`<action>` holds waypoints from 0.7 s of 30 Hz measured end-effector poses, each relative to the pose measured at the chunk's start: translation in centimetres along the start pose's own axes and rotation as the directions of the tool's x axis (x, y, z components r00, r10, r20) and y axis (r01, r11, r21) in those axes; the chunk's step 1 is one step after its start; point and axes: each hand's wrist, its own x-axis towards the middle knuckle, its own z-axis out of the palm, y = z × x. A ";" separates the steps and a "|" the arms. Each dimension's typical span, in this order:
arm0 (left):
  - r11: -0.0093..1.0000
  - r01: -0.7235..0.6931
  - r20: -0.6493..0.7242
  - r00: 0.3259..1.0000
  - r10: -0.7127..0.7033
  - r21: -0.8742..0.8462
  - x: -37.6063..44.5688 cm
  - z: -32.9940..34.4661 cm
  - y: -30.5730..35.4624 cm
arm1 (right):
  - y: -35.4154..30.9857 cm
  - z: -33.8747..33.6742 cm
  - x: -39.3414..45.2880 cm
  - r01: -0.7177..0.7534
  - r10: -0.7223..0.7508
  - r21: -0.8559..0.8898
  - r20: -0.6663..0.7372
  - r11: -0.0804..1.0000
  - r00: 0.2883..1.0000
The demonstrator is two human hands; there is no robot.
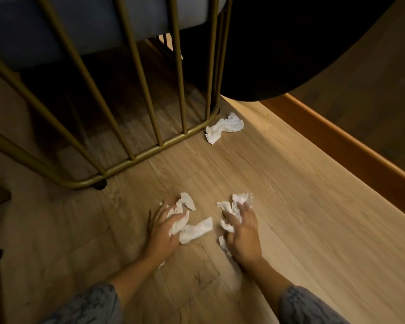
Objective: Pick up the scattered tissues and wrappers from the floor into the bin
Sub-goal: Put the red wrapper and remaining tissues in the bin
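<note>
Wood-plank floor (278,183), crumpled white tissues (197,229) scattered, one tissue (225,127) beside gold chair frame (136,157)

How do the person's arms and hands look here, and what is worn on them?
Both hands are bare: no gloves, rings or watch can be seen on the left hand or the right hand. The forearms are uncovered. The left sleeve and right sleeve are grey fabric with a darker mottled pattern.
</note>
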 end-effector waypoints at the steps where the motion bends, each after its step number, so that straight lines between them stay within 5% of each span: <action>1: 0.993 -0.089 0.037 0.996 0.087 0.071 -1.1 0.1 -0.2 | 0.2 0.0 -1.1 0.066 -0.065 -0.029 0.043 0.997 0.997; 5: 0.903 -0.375 0.231 0.916 0.326 0.209 -2.9 -0.7 0.0 | 0.2 -0.5 -3.2 0.233 -0.224 -0.037 0.163 0.972 0.961; 7: 0.896 -0.405 0.209 0.906 0.368 0.180 -2.6 -0.5 -0.5 | 0.4 -0.4 -3.2 0.326 -0.320 -0.030 0.133 0.945 0.938; 10: 0.963 -0.265 0.016 0.964 0.265 0.048 -1.1 0.9 -0.7 | 1.6 0.4 -2.4 0.437 -0.437 0.001 0.004 0.900 0.900; 15: 1.000 -0.020 -0.252 0.967 0.020 0.003 3.7 2.2 0.4 | 3.3 0.3 2.0 0.350 -0.349 0.024 -0.036 0.936 0.936; 21: 0.944 0.289 -0.377 0.866 -0.329 -0.160 10.9 2.0 1.6 | 2.3 -2.5 11.5 -0.046 0.067 0.234 -0.083 0.971 0.994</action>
